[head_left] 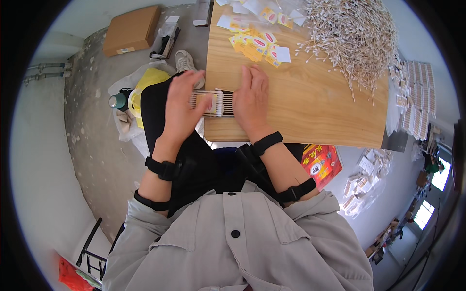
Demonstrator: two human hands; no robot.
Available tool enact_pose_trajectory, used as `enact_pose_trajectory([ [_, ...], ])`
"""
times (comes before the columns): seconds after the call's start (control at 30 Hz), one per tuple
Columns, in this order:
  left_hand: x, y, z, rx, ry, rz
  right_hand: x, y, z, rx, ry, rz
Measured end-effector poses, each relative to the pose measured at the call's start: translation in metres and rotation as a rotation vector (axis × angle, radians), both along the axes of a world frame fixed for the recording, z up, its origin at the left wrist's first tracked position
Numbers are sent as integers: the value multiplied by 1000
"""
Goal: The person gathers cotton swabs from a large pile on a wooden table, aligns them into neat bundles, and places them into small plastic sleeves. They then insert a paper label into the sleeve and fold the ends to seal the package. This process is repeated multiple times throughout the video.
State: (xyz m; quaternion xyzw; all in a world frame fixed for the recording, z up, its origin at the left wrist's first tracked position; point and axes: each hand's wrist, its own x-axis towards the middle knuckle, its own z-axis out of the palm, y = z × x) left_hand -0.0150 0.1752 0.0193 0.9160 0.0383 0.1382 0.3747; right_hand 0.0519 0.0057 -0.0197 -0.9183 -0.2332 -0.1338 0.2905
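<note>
Cotton swabs point(226, 103) lie side by side in a flat row across the left edge of the wooden table point(310, 106). A small yellow-and-white card point(213, 101) is by their left part. My left hand point(180, 104) is at the left end of the row, slightly blurred, its fingers apart from the thumb. That thumb lies over the card and swabs. At the right end, my right hand point(251, 102) rests palm down with fingers stretched forward, covering part of the row. Something dark shows beneath the swabs beside it.
Yellow-and-white cards point(255, 44) and clear bags lie scattered at the table's far side. A large heap of loose cotton swabs point(354, 34) covers the far right. Packed swabs point(420, 92) are stacked beyond the right edge. A cardboard box point(131, 30) sits on the floor, far left.
</note>
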Motion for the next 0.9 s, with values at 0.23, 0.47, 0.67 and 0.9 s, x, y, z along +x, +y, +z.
enact_pose_trajectory([
  [0.23, -12, 6, -34, -416, 173, 457, 1, 4, -3, -9, -9, 1],
  [0.47, -15, 7, -66, -1139, 267, 473, 0, 1, -3, -17, -35, 74],
  [0.67, -16, 2, -77, -1341, 292, 498, 0, -1, 0, 35, -52, 134],
  [0.9, -16, 2, -81, -1363, 290, 476, -2, -4, 3, 85, -11, 154],
])
